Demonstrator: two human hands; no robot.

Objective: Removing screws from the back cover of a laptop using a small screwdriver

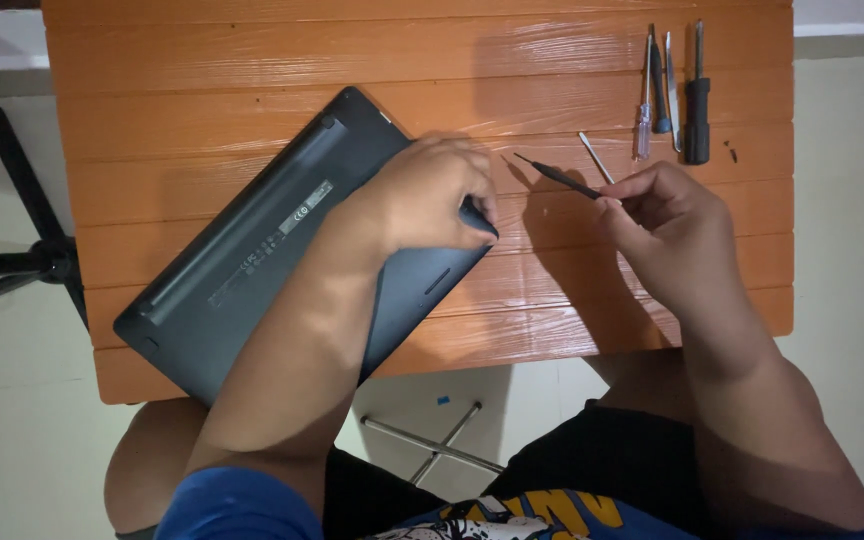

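laptop [252, 250]: dark grey, closed, lying underside up and slantwise on the orange slatted table [202, 60], near its front-left edge; long vent strip, small label, rubber feet showing. left hand [432, 195]: fingers curled down, pressing its right corner. right hand [667, 225]: pinched around a thin black screwdriver [557, 178], tip raised leftward. more tools [672, 95] lie at the far right.

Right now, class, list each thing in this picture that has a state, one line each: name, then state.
Laptop: closed, underside up, lying at an angle on the orange table.
Left hand: resting on the laptop's corner.
Right hand: shut on a thin black tool, raised off the table.
Spare screwdrivers: lying unused at the far right.
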